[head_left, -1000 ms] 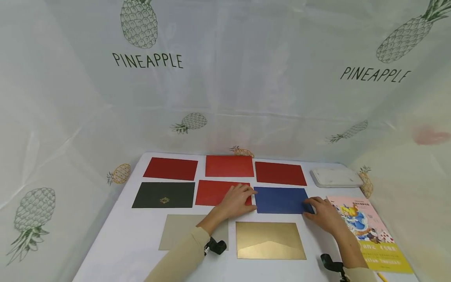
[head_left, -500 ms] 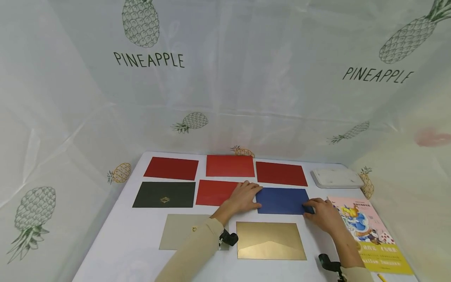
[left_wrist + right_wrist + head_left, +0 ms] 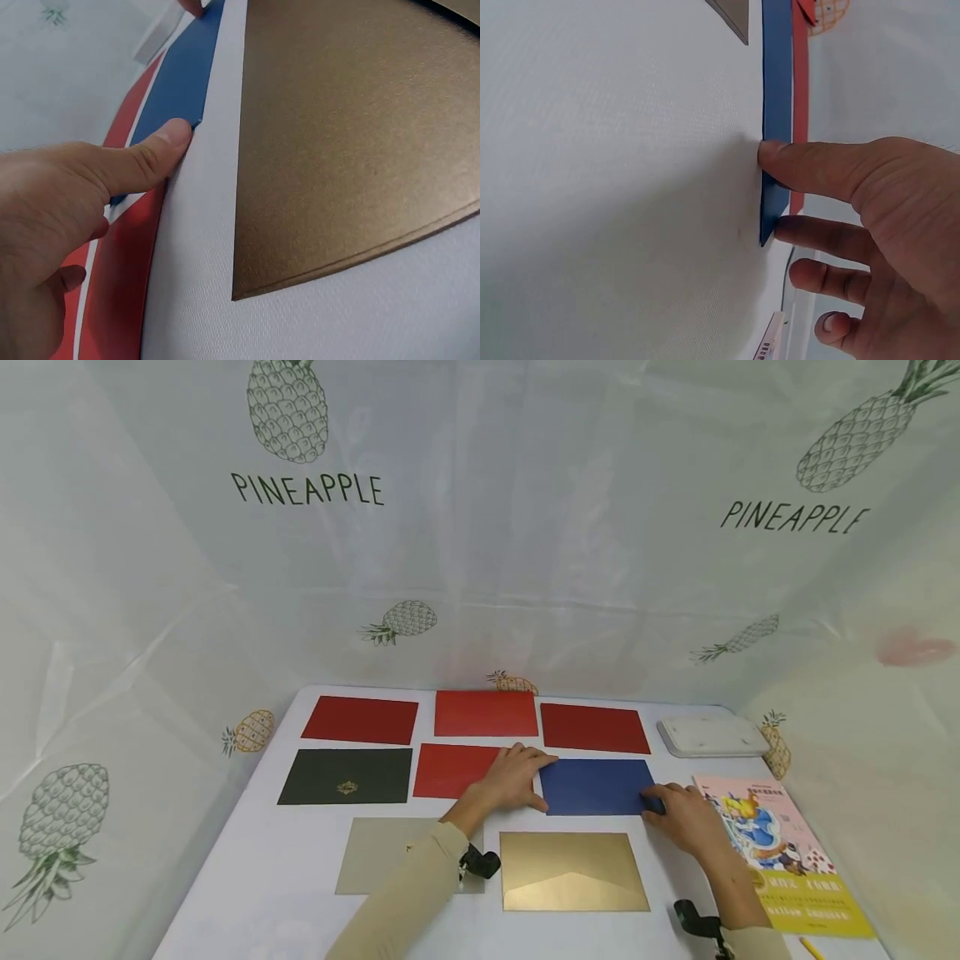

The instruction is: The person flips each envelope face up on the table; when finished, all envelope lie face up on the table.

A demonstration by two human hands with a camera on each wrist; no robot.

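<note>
head view: a blue card [image 3: 596, 787] lies flat on the white surface [image 3: 225, 893], with the left hand [image 3: 508, 777] at its left edge and the right hand [image 3: 688, 820] by its near right corner. the left grip stands apart, thumb and forefinger spread along that edge, the hand partly over a red card [image 3: 450, 770]. a gold card [image 3: 570, 870] lies just in front of the blue one; a pale card [image 3: 378, 847] sits to the gold one's left, partly behind the left sleeve [image 3: 405, 885]. to the right is a picture book [image 3: 787, 860].

left wrist view: the left thumb rests on the blue card's near left corner, beside the gold card.

right wrist view: the right grip is apart too, the thumb touching the card's near long edge and the forefinger at its short end; the other fingers seem to touch nothing, though this angle shows it poorly.
</note>
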